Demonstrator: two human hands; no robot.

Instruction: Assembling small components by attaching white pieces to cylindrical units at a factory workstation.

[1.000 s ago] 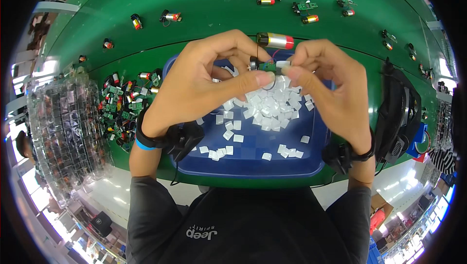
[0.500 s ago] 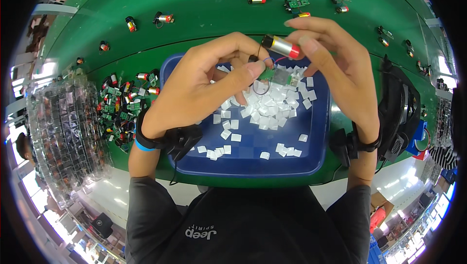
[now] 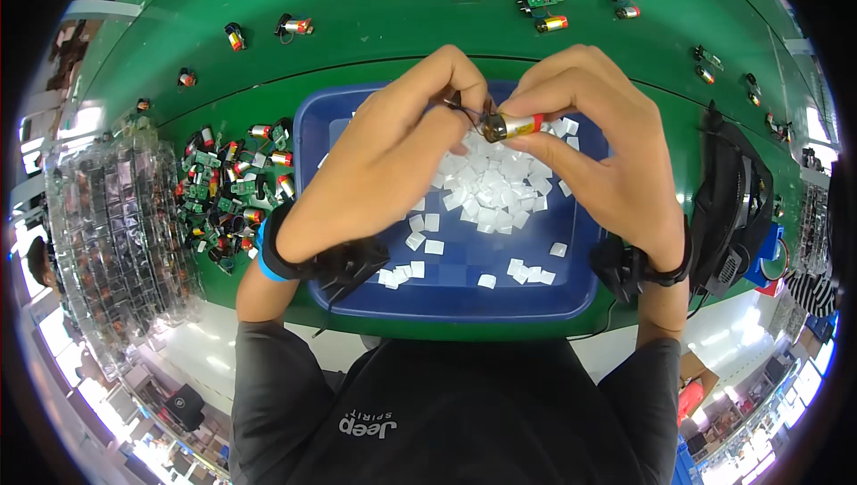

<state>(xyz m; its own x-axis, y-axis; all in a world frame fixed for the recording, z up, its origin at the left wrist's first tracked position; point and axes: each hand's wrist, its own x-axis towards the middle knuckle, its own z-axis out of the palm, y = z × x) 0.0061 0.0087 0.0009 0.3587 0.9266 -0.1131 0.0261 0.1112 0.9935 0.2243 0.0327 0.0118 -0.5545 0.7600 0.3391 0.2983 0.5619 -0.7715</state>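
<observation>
Over the blue tray (image 3: 455, 304), my right hand (image 3: 598, 123) pinches a cylindrical battery (image 3: 518, 126), silver with a dark end and a red end, between thumb and fingers. Thin wires (image 3: 470, 116) run from its dark end toward my left hand (image 3: 379, 154). That hand is closed on the small circuit board joined to the battery; its fingers mostly hide the board. Both hands are close together above a heap of small white square pieces (image 3: 491, 195) in the tray, with more pieces scattered nearer me.
Left of the tray lies a pile of boards with batteries (image 3: 223, 186), beside a stack of clear plastic trays (image 3: 116, 244). More board-and-battery sets (image 3: 542, 12) are spread along the far side of the green table (image 3: 384, 16). A black bag (image 3: 732, 190) rests on the right.
My hands have come closer together. The battery has moved down and turned, and my right fingers now pinch it. The board, partly visible before, is now mostly hidden by my left fingers.
</observation>
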